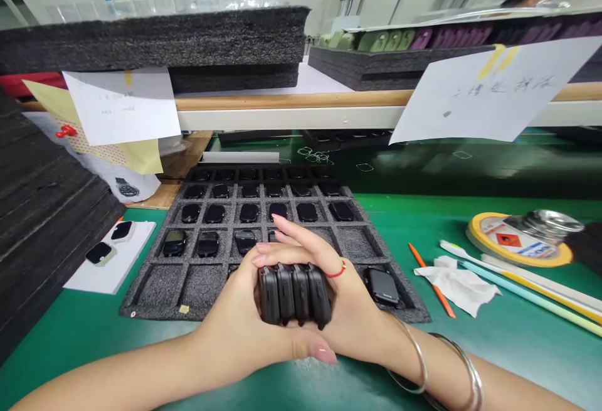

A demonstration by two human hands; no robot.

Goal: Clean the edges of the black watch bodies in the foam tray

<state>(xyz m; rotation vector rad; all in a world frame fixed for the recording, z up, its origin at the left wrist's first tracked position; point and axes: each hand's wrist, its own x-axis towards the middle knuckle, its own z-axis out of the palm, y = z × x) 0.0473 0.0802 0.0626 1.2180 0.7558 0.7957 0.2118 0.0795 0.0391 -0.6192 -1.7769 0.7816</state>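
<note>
Between both hands I hold a row of several black smartwatch cases point(294, 296), standing on edge side by side. My left hand point(242, 310) wraps round them from the left, its thumb along the underside. From the right, my right hand point(345, 298) presses on the row, its fingers reaching over the top. Beneath and behind the hands lies a grey foam tray point(162, 285) with square pockets, many holding dark watch cases. One watch case point(383, 286) sits in the pocket at the tray's right front corner, near my right wrist. My hands hide some middle pockets.
At left, two watches point(98, 253) rest on a white pad point(113, 273) near stacked black foam point(42, 229). To the right are an orange stick point(442, 301), a crumpled tissue point(463, 285), a toothbrush point(452, 248) and a metal-topped dispenser point(522, 238). A shelf edge point(282, 116) crosses behind.
</note>
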